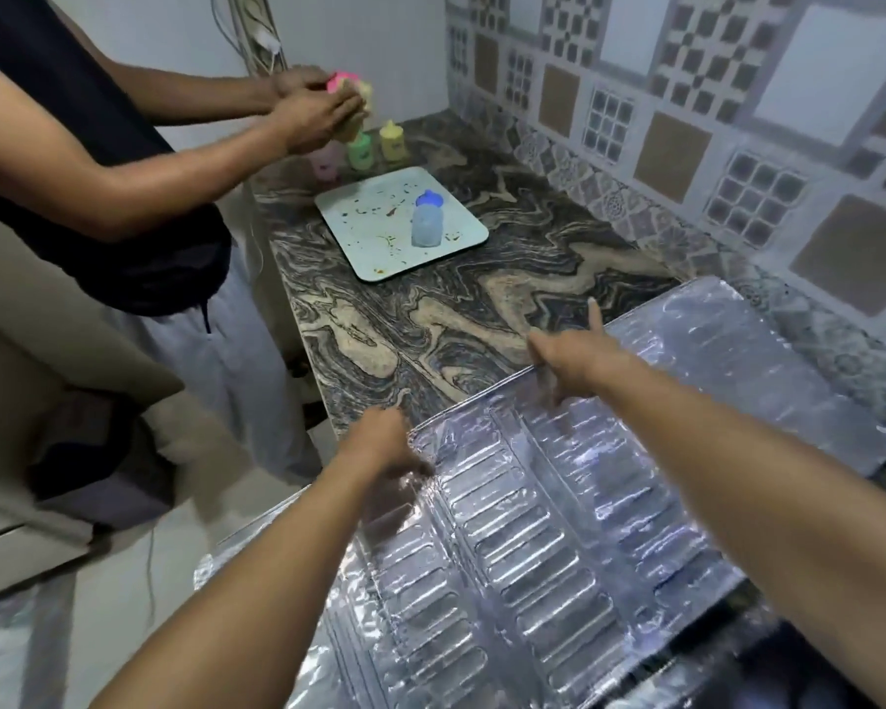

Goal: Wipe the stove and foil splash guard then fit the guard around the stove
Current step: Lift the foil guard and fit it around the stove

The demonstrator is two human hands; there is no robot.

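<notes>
- The foil splash guard (pixel 558 529) lies unfolded across the near end of the counter (pixel 430 324), overhanging its open edge.
- The left hand (pixel 384 445) grips the guard's near corner with curled fingers. The right hand (pixel 574 360) seems to pinch its far edge, forefinger straight.
- The guard looks light, thin and easily creased. It is best lifted by its rims with both hands.

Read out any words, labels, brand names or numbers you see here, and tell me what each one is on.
No text here can be read.
Small green plastic bottle and small yellow plastic bottle: faint marks on the fronts, too blurred to read.
Clear bottle with a blue cap on the white rectangular tray: no label shows.
Embossed silver foil splash guard: pressed ribs only, no lettering.
</notes>
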